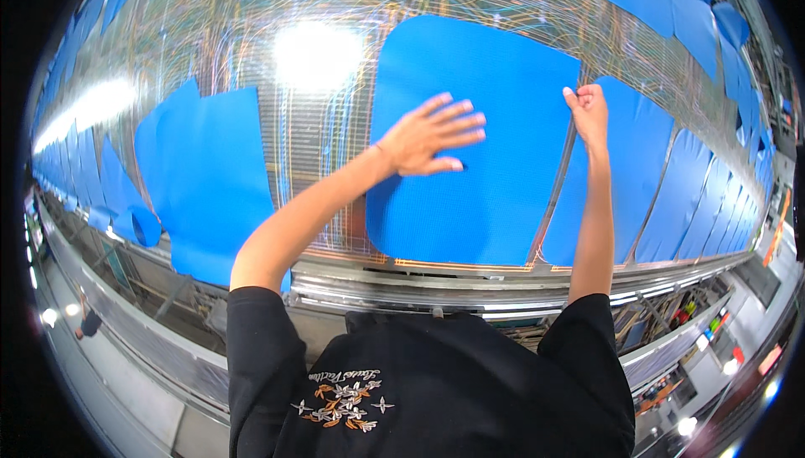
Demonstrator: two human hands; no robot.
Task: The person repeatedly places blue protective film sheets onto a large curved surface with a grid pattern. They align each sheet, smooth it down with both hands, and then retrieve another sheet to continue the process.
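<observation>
Your blue sheet [503, 164] looked light, pliable, best taken by an edge.
Your left hand [425, 139] spread wide, gripping nothing; your right hand [591, 114] curled, its hold unclear.

We wear a black shirt [478, 391], its short sleeves [262, 340] ending well behind our left hand [426, 139] and right hand [589, 112]. A thin dark wristband [381, 149] sits just behind the left; farther back is a white-and-orange floral design [344, 406].
</observation>
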